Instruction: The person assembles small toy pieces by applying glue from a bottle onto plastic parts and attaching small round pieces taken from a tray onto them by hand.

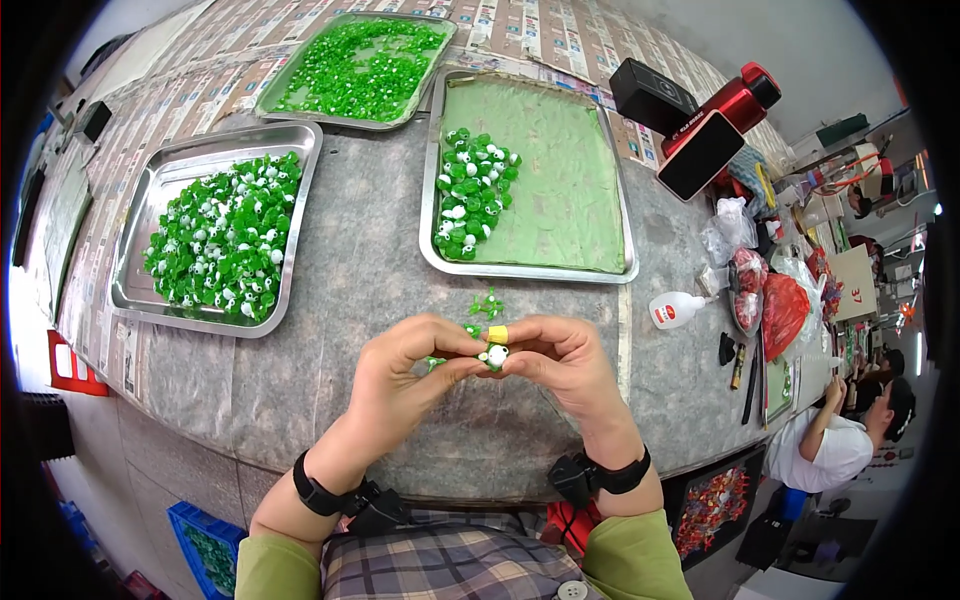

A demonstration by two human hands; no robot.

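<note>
Over the table, my left hand and my right hand meet, fingertips closed in a pinch. Between them is a small green-and-white plastic figure piece with a black eye dot. Yellow tape wraps a fingertip of my right hand. A bright green piece shows beside my left fingers; whether they touch it I cannot tell. Just beyond the fingers lie loose green pieces. Farther off, a green-lined metal tray holds a heap of green-and-white pieces along its left side.
At left stands a metal tray piled with similar pieces; another tray of green parts is behind. On the right are a phone, a red bottle, a white squeeze bottle and plastic bags. A person sits far right.
</note>
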